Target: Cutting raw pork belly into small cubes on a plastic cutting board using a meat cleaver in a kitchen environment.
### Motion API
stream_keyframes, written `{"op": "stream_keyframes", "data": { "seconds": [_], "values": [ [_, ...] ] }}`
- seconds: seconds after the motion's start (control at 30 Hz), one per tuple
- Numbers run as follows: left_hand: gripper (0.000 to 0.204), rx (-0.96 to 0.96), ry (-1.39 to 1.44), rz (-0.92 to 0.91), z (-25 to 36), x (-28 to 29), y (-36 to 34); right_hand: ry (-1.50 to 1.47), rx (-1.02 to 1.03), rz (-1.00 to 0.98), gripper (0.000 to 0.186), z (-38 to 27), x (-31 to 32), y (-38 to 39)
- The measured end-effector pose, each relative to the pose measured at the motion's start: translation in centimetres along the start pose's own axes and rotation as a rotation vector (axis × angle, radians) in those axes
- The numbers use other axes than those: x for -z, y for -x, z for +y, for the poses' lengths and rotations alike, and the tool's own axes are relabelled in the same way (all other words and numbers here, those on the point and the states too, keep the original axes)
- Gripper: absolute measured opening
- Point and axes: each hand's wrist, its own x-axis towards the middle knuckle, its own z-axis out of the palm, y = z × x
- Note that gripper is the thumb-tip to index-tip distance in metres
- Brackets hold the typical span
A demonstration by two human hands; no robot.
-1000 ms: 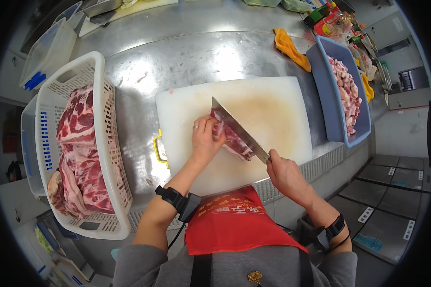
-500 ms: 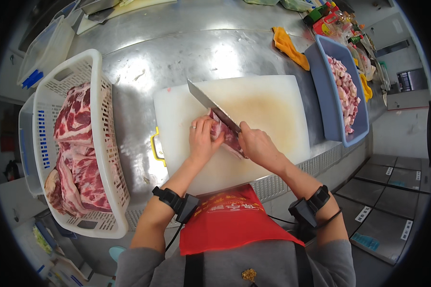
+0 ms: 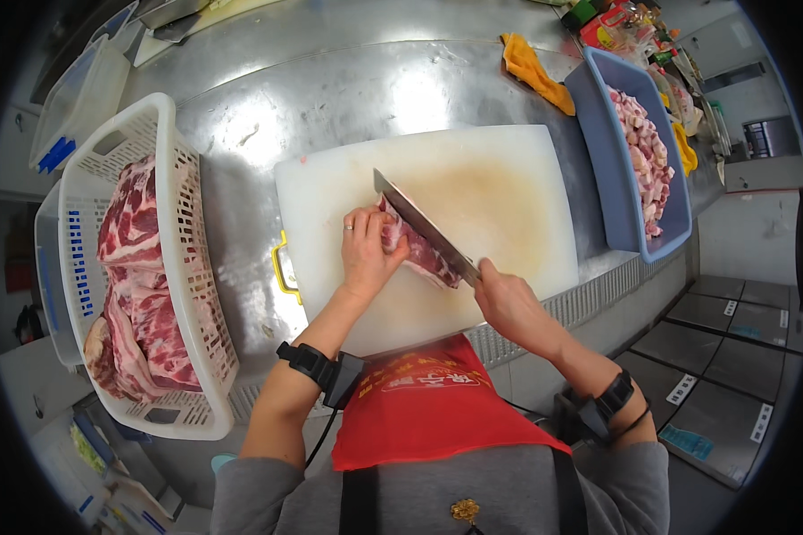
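A piece of raw red meat lies slantwise on the white cutting board. My left hand grips its left side, with fingers bent and the thumb along the meat. In my right hand is the handle of a broad-bladed kitchen knife. The blade runs diagonally from the handle up to the far left, along the far right side of the meat. The blade hides part of that side, so I cannot tell how deep the edge sits.
At left stands a white perforated basket holding large slabs of raw meat. A blue-grey tub of cut meat chunks is at right. An orange cloth lies beside the tub on the steel table. A yellow handle juts from the board's left edge.
My right hand has drawn the knife toward me and to the right, its handle now past the meat's near end. The left hand keeps its hold. The whole view has shifted slightly.
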Motion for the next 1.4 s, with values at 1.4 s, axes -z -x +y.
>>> {"op": "stream_keyframes", "data": {
  "seconds": [1.4],
  "values": [
    [0.031,-0.218,-0.284,-0.079,1.5,0.2,1.9,-0.054,0.16,0.029,0.013,4.8,-1.8,0.7]
  ]
}}
